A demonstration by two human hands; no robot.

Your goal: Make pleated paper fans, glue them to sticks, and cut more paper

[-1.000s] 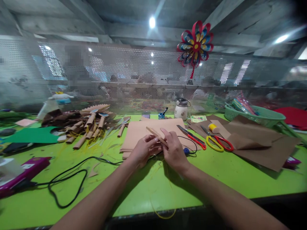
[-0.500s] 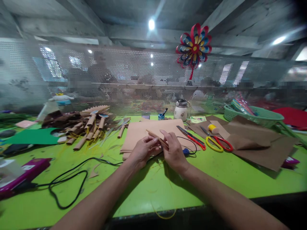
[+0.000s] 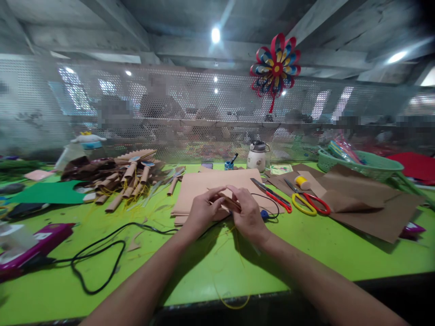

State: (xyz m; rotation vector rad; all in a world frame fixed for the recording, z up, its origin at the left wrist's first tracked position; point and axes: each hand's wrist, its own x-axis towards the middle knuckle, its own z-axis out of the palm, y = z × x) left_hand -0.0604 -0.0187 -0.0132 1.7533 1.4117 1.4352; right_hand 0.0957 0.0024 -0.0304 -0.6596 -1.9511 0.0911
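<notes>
Between my two hands is a small brown paper piece [image 3: 231,203], narrow and tilted, partly hidden by the fingers. My left hand [image 3: 203,212] has its fingers and thumb closed round the left end of it. My right hand [image 3: 247,215] grips the right end. Both are over the front edge of a stack of light brown paper sheets [image 3: 220,179]. Yellow thread [image 3: 242,258] hangs below the hands toward the table's front edge. A black cord [image 3: 149,227] passes beneath them.
Red-handled scissors [image 3: 277,199] and yellow-and-red scissors [image 3: 307,201] lie at the right, beside dark brown paper [image 3: 377,208]. A thread spool [image 3: 302,182], a white jug [image 3: 256,156] and a green basket [image 3: 367,167] stand behind. Paper tubes [image 3: 127,185] are piled at the left.
The fingers of my left hand have risen and arched over the brown piece, which is now more covered. My right hand has stayed nearly in place, its fingers bent a little more.
</notes>
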